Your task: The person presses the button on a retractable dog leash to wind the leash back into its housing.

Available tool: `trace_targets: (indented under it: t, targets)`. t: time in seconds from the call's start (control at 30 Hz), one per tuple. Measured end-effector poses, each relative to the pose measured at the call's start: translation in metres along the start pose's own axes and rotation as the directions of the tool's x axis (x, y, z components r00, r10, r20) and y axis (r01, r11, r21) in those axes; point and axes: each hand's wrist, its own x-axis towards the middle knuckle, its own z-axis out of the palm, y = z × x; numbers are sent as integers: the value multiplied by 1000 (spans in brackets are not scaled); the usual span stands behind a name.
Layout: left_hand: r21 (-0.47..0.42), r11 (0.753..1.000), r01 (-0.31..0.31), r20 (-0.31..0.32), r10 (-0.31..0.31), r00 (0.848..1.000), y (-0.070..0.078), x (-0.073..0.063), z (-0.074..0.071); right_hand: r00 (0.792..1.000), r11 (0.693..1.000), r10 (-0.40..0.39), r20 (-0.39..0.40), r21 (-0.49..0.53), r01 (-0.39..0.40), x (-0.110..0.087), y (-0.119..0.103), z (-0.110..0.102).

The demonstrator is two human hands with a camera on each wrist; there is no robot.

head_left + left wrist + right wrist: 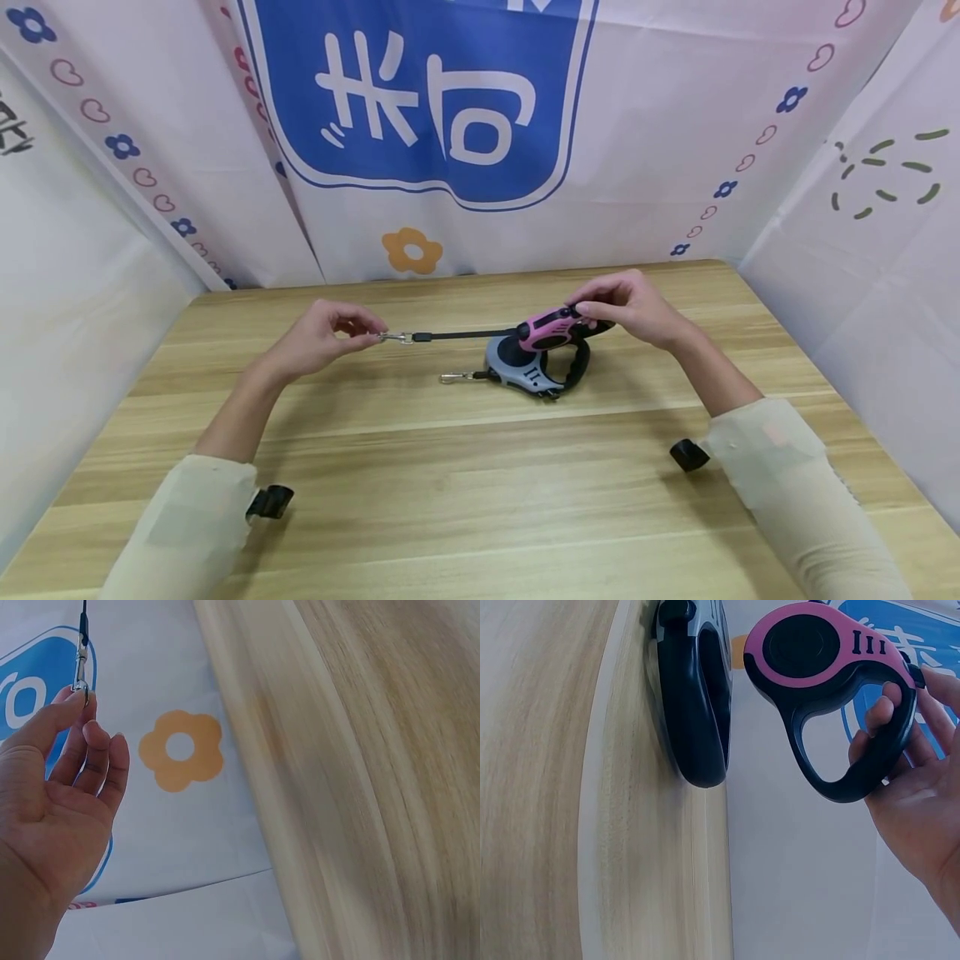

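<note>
My right hand point(626, 308) grips the black loop handle of a pink retractable dog leash point(551, 329), fingers curled through the loop as the right wrist view shows. The thumb lies by the black button on its top. From the leash a short black strap point(472, 335) runs out straight to the left. At its end my left hand point(330, 333) pinches the silver clip point(81, 675) between thumb and fingertips. Below the pink leash, a grey-blue retractable leash point(528, 377) with a black handle lies on the table, partly covered by it in the head view.
The grey-blue leash's silver clip point(457, 377) points left on the wooden table point(450, 500). Behind the table's far edge hangs a white cloth point(637, 125) with a blue printed emblem and an orange flower. White cloth walls stand on both sides.
</note>
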Motion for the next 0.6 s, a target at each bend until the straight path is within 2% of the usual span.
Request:
trace_targets:
  t: [0.6]
  targets:
    - [1, 1000, 1, 7, -1, 1000, 0, 5, 3, 1000, 1000, -22, 3, 17, 22, 3, 0, 3]
